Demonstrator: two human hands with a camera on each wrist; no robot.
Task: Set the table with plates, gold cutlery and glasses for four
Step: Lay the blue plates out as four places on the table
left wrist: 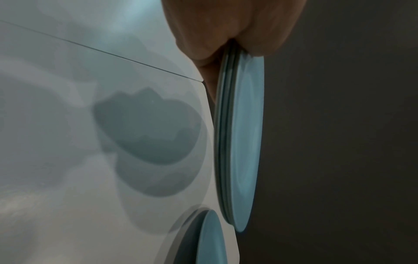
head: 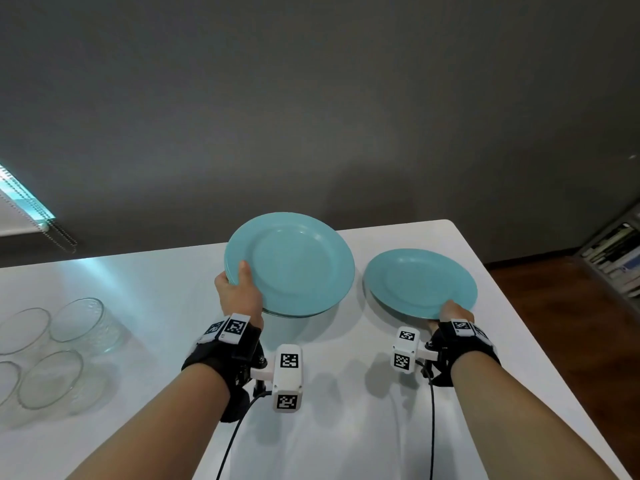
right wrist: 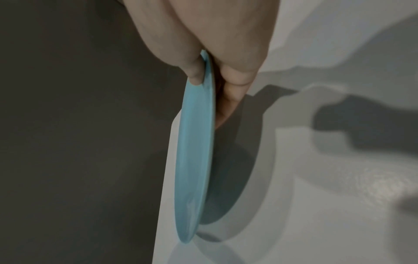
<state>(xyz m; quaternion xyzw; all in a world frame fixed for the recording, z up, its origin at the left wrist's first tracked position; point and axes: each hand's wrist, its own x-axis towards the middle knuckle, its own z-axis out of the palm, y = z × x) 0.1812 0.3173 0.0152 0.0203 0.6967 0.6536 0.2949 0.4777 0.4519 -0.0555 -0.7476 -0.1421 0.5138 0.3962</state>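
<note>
My left hand (head: 239,289) grips the near-left rim of a stack of turquoise plates (head: 298,261), thumb on top, holding it above the white table (head: 166,282). The left wrist view shows the stack (left wrist: 242,142) edge-on, about three plates thick, clear of the tabletop. My right hand (head: 453,313) pinches the near rim of a single turquoise plate (head: 419,282), held low over the table's right side. In the right wrist view the single plate (right wrist: 194,160) hangs just above its shadow, with the thumb on top and fingers (right wrist: 228,100) underneath.
Several clear glasses (head: 83,323) stand grouped at the table's left edge. The table's far edge meets a dark grey wall (head: 311,116). A wooden floor and a bookshelf (head: 616,258) lie beyond the right edge. A window blind (head: 24,209) hangs at the left.
</note>
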